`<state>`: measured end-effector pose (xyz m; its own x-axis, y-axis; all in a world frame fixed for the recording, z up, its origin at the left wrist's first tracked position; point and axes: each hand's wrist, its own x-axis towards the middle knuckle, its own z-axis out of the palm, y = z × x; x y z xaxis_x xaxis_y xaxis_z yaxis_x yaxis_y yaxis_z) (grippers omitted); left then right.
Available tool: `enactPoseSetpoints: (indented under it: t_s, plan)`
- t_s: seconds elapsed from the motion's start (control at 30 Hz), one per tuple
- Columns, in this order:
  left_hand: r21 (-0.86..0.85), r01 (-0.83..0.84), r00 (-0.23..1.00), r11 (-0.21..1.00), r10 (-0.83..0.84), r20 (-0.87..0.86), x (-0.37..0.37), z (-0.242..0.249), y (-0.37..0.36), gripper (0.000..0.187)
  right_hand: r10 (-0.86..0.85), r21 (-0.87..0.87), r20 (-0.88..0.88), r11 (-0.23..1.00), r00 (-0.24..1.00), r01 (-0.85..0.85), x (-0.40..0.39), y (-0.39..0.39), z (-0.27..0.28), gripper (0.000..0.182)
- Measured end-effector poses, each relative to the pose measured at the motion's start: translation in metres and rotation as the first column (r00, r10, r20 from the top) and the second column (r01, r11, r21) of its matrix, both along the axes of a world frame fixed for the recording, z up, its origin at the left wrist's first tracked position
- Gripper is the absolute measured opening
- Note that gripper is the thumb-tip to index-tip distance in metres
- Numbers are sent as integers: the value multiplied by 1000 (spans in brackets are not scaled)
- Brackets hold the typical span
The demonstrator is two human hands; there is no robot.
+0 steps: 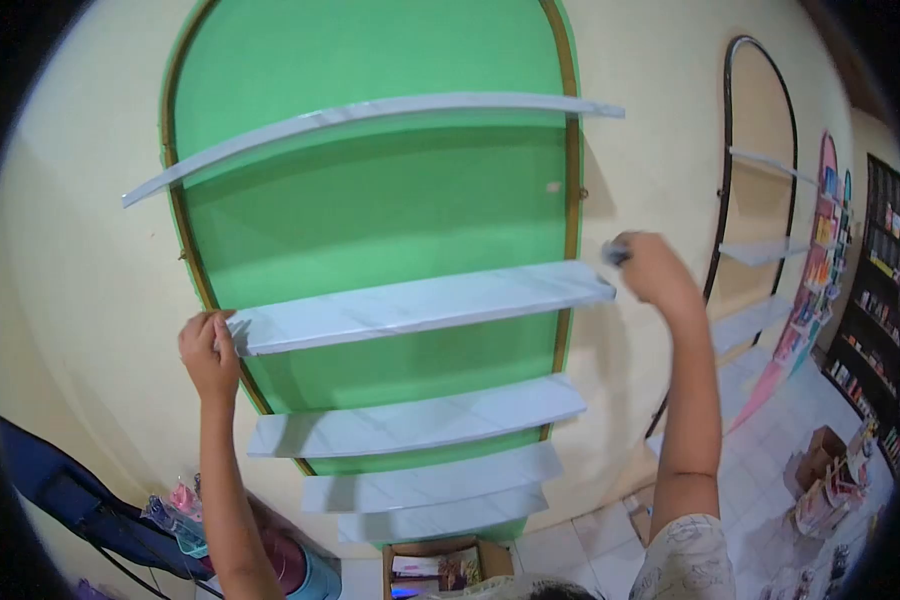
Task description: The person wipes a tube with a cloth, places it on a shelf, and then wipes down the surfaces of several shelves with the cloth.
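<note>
My left hand [210,352] is at the left end of a white marble-patterned shelf [410,308], its fingers closed against the corner. Off the right end of that same shelf, my raised right hand [652,268] is closed around a small grey and black object [616,252]. Blur and the fingers keep me from making out its kind. The shelf crosses a green arched panel [370,215] edged with a brown frame. Another white shelf [370,112] runs across the panel above it.
Several more white shelves stick out lower down, one of them [420,412] just below. An open cardboard box [500,560] stands on the floor beneath. A dark blue padded item [60,490] leans at left. Another arched frame [727,150] and a dark rack [870,330] are at right.
</note>
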<state>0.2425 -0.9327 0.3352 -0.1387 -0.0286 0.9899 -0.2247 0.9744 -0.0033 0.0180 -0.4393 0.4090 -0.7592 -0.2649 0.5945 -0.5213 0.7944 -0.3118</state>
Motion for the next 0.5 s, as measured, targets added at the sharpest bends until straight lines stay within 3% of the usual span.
enactPoseSetpoints:
  t_s: [0.03, 0.07, 0.13, 0.2, 0.3, 0.37, 0.47, 0.5]
  plan:
    - [-40, -18, 998, 999, 16, -60, 8, 17, 6, 19, 20, -133, -285, 989, 958, -60, 1, 11, 13, 34]
    - [-79, -37, 993, 996, 28, -116, 12, 32, 11, 18, -2, -241, -543, 958, 840, -153, 5, 20, 27, 33]
    - [-152, -105, 963, 983, 62, -263, 16, 67, 8, 38, 46, -288, -658, 907, 752, -307, 39, 22, 73, 42]
    - [-126, -114, 938, 986, 65, -341, 14, 109, 25, 42, 185, -163, -713, 894, 676, -417, 42, 15, 109, 43]
    - [-75, -60, 939, 995, 31, -341, -6, 145, 13, 46, 269, -48, -580, 931, 769, -361, 21, -9, 145, 42]
    - [85, -170, 938, 982, 188, -291, -29, 146, -4, 44, 181, 42, -540, 981, 822, -189, 0, -25, 159, 41]
    - [163, -279, 916, 947, 313, -251, -34, 151, -22, 43, 125, 66, -120, 991, 985, -117, -5, -29, 195, 35]
    - [162, -306, 911, 938, 338, -236, -33, 150, -23, 42, 93, 102, -118, 991, 989, -81, -17, -31, 200, 34]
